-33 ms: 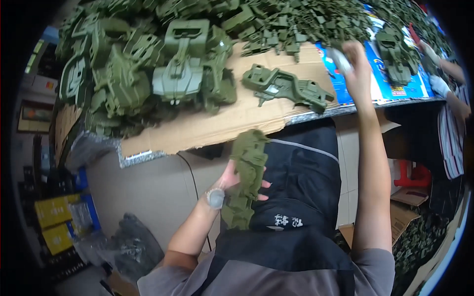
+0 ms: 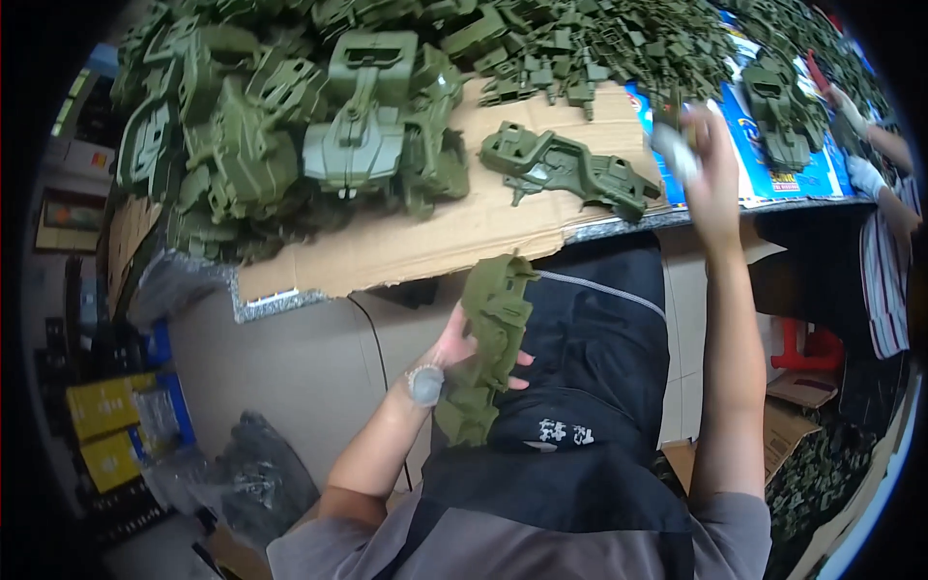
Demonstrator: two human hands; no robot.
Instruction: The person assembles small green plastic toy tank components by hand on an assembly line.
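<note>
Over my lap, my left hand (image 2: 456, 340) is wrapped round a long olive-green plastic toy vehicle body (image 2: 495, 333), its fingertips showing at the right side. The piece stands lengthwise, its top end near the table edge. My right hand (image 2: 715, 169) is raised above the table's right part, fingers closed round a whitish, blurred object (image 2: 675, 155) whose kind I cannot make out. On the cardboard (image 2: 425, 242) between my hands and the heaps lies a similar green vehicle body (image 2: 570, 172).
Assembled green toy vehicles (image 2: 356, 126) crowd the table's left. Small green parts (image 2: 590, 48) are heaped at the back. Another vehicle piece (image 2: 778, 111) lies on a blue printed sheet (image 2: 826, 174). A co-worker's gloved hand (image 2: 863, 176) is at far right. Below stands a red stool (image 2: 812, 348).
My right hand has come down and slightly to the right with the whitish object. The vehicle body in my left hand has shifted and tilted a little to the right.
</note>
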